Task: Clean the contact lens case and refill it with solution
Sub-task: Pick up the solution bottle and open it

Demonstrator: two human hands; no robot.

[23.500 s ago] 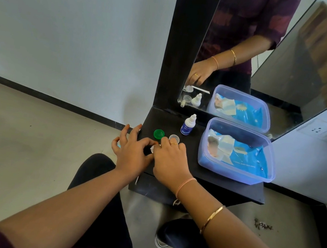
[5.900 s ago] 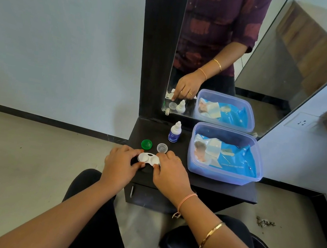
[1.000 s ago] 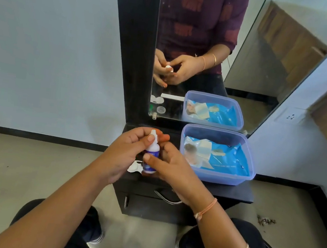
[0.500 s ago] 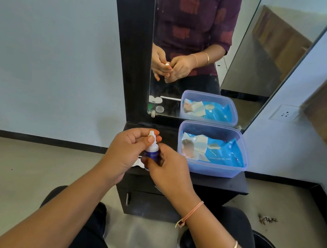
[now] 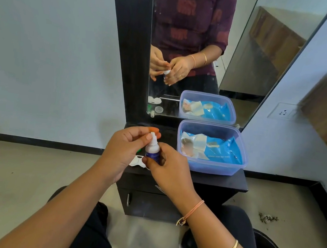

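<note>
Presently you hold the solution bottle (image 5: 152, 149) upright in both hands, just left of the blue-tinted plastic tub (image 5: 210, 168) and lifted off the black dressing shelf (image 5: 223, 183) on which that tub stands. Your right hand (image 5: 171, 170) wraps thumb and fingers round the bottle's dark blue body and acts as the anchor. Your left hand (image 5: 126, 150) comes in from the side farther from the tub and pinches the white nozzle cap (image 5: 152, 136) between thumb and fingertips. That split grip, one hand bracing and one at the top, suits twisting the cap off, so I judge the step in hand to be opening the bottle. Whether the cap is loose yet cannot be told. The contact lens case (image 5: 137, 161) lies flat on the shelf left of the tub, near the shelf's front edge. It sits directly below your hands and is half hidden by them, so its wells cannot be inspected. It seems kept there so that the bottle need only tip forward to fill it. A sliver of a green lid (image 5: 138, 150) shows on the shelf just behind the case, between your left hand and the bottle. The tub holds a blue wet-wipes pack (image 5: 223, 150), within reach of your right hand should a wipe be wanted. Filling has not begun. Keep the bottle upright until the cap is clear, and do not let the nozzle touch the case.
</note>
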